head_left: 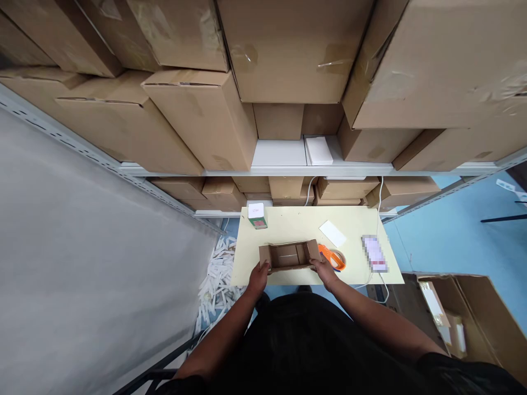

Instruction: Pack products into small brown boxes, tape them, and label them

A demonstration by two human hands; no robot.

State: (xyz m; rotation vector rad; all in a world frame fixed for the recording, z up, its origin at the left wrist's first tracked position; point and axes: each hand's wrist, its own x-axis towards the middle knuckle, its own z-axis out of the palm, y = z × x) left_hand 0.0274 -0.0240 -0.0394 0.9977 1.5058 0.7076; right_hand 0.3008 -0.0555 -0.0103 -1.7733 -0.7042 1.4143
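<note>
Between my two hands is a small open cardboard box, held over the near part of the pale yellow table. My left hand grips its left end, thumb at the rim. My right hand is closed on the box's right end. Just right of the box lies an orange tape dispenser with a roll of tape, partly behind my right hand. A flat white card lies behind the dispenser. The inside of the box shows bare cardboard.
A small green and white box stands at the table's back left. A phone with a white cable lies at the right. Shelves full of cartons rise behind. Paper strips cover the floor at left; a large open carton stands right.
</note>
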